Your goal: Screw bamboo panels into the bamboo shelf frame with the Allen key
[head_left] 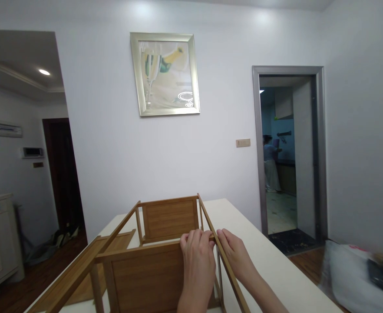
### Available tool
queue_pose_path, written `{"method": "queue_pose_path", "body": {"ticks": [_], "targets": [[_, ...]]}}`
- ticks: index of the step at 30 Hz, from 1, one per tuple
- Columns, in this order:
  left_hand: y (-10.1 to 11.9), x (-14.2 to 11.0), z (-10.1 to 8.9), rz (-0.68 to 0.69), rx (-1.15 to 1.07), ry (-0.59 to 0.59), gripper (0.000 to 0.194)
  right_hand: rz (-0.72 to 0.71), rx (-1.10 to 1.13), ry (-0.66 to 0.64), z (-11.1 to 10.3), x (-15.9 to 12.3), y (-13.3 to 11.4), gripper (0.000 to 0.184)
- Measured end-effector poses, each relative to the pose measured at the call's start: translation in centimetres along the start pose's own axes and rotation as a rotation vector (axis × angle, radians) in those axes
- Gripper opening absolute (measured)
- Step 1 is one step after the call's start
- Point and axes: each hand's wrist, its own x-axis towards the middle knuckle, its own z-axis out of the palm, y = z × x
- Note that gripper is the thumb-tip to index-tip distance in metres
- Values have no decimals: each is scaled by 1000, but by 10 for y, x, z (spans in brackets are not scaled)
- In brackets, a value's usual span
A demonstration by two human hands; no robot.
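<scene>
A brown wooden shelf frame (pixel 69 278) lies on a white table, with long rails along both sides and panels set across it. My left hand (pixel 198 263) is closed over the top edge of the near wooden panel (pixel 146 278), close to its right end. On the outer side of the right wooden rail (pixel 229 265), my right hand (pixel 235 252) is closed against it, where the panel's corner meets the rail. Its far fingers are partly hidden. The far wooden panel (pixel 170 217) stands between the two rails at the other end. Another wooden panel (pixel 121 241) lies flat at the left.
The white table (pixel 263 265) reaches up to the wall, where a framed picture (pixel 137 78) hangs. Through a doorway (pixel 255 152) at right, a person (pixel 270 161) stands in another room. A plastic bag (pixel 348 274) sits at lower right, a white cabinet (pixel 1 243) at left.
</scene>
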Motion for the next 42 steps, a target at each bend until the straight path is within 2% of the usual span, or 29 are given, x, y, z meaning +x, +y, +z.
{"method": "queue_pose_path", "body": {"ticks": [4, 9, 12, 20, 24, 36, 42], "targets": [[0, 0, -1, 7, -9, -18, 25, 37, 64, -46, 0, 2, -3, 55], [-1, 0, -1, 11, -14, -19, 25, 108, 58, 55, -5, 1, -5, 59], [-1, 0, -1, 10, -13, -19, 25, 125, 68, 65, -8, 2, -5, 58], [1, 1, -2, 11, 1, 0, 24, 95, 127, -27, -11, -1, -15, 36], [2, 1, -2, 15, 22, 10, 24, 64, 103, -30, -11, -2, -18, 30], [0, 1, 0, 14, 16, 5, 24, 50, 67, -77, -8, -4, -10, 37], [2, 1, -2, 9, 14, 7, 24, 35, 73, -39, -1, -1, -1, 44]]}}
